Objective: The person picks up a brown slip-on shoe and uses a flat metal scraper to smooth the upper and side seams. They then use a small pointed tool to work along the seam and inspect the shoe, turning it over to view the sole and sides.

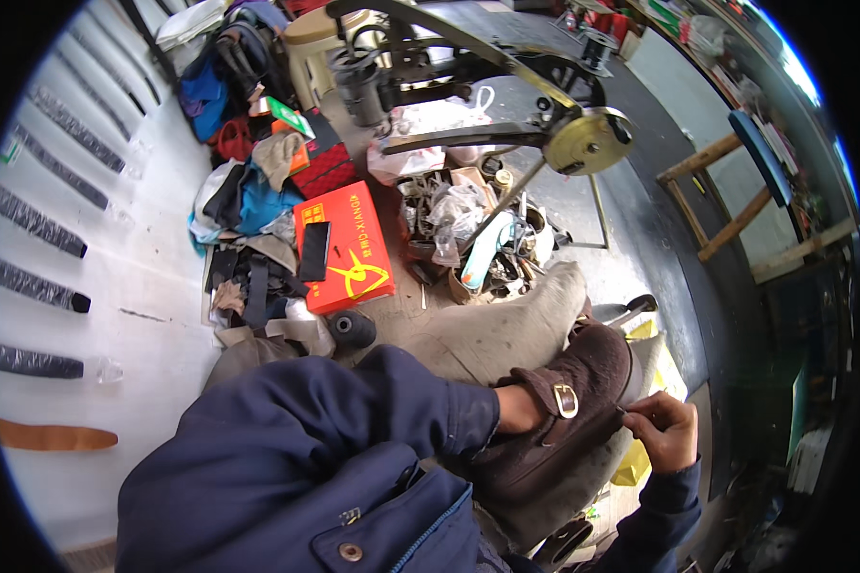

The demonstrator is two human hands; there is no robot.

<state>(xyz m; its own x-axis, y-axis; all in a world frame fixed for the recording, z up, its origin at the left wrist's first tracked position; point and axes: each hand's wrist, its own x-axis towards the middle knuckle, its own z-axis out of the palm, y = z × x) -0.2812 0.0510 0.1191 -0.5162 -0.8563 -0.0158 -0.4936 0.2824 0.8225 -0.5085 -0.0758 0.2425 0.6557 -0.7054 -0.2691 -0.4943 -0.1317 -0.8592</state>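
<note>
A dark brown ankle boot [592, 368] with a strap and a gold-coloured buckle [567, 401] lies across my lap, toe pointing away. My left hand [520, 411] reaches into its opening; only the wrist shows, and the fingers are hidden inside. At the right edge of the boot, by the sole, my right hand [666, 427] is closed in a pinch between thumb and forefinger. A small dark tip shows at the pinch, too small to name. Under the boot a grey, stained cloth [487, 334] covers my legs.
Ahead stands a black hand-cranked sewing machine with a brass-coloured wheel [588, 141]. Below it is a heap of tools and scraps [487, 220]. On the left are a red box [358, 253], a phone [314, 251] and a black thread cone [353, 329]. A stool [760, 162] stands right.
</note>
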